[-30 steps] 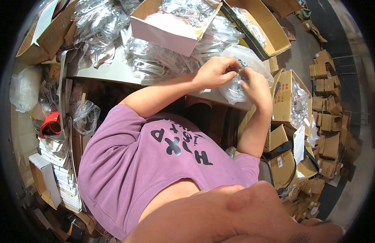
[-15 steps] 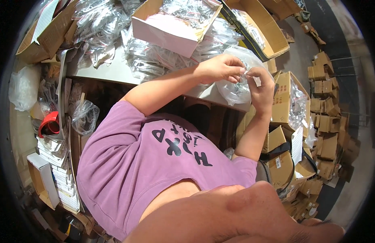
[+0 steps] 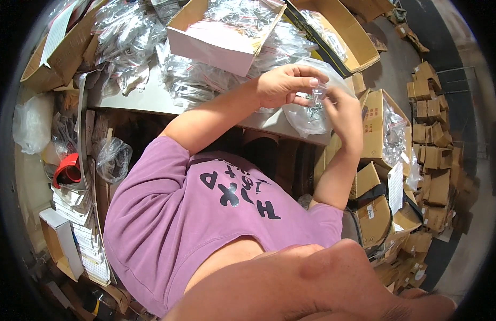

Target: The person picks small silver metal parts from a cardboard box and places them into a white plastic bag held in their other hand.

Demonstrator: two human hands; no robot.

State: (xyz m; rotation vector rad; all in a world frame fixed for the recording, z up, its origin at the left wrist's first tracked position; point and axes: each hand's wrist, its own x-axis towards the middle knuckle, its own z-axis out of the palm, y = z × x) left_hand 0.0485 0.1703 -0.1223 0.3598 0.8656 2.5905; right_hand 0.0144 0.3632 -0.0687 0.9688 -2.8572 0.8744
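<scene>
Cluttered table (image 3: 135,99) amid stacked cardboard boxes (image 3: 432,155)

A table (image 3: 151,101) lies ahead, heaped with small plastic bags (image 3: 205,80). On the heap sits an open box (image 3: 216,45) holding more bags. Right of it stands an open carton (image 3: 355,43). Both hands meet over the table's right edge, the left hand (image 3: 283,85) just left of the right hand (image 3: 344,115), a clear bag (image 3: 307,115) between them. Cartons (image 3: 435,150) crowd the floor to the right.

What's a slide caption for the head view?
Left hand and right hand pinch a small clear bag over a larger clear bag at a cluttered table.
</scene>
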